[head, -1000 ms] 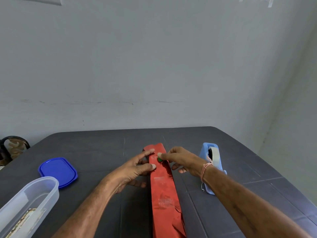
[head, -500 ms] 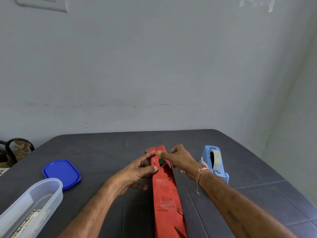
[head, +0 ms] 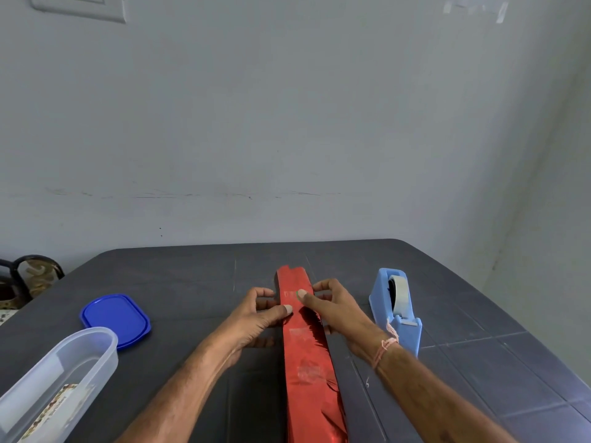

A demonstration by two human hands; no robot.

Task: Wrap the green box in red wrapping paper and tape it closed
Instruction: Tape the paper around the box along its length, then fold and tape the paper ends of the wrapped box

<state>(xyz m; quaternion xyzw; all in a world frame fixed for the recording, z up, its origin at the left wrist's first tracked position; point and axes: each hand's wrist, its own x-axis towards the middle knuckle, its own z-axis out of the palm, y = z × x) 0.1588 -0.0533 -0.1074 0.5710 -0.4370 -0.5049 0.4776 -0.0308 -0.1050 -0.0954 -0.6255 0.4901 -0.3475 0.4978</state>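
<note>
Lower centre of the frame: a long narrow box wrapped in glossy red paper (head: pixel 308 362) is laid lengthwise on a dark grey table (head: pixel 479 362). Its far part is grasped from both sides, the left hand (head: pixel 257 314) and right hand (head: pixel 337 306) being curled around it with thumbs pressed on top. At right, a light-blue plastic tape dispenser (head: pixel 396 314) is seen; at left, a blue oval lid (head: pixel 115 316).
</note>
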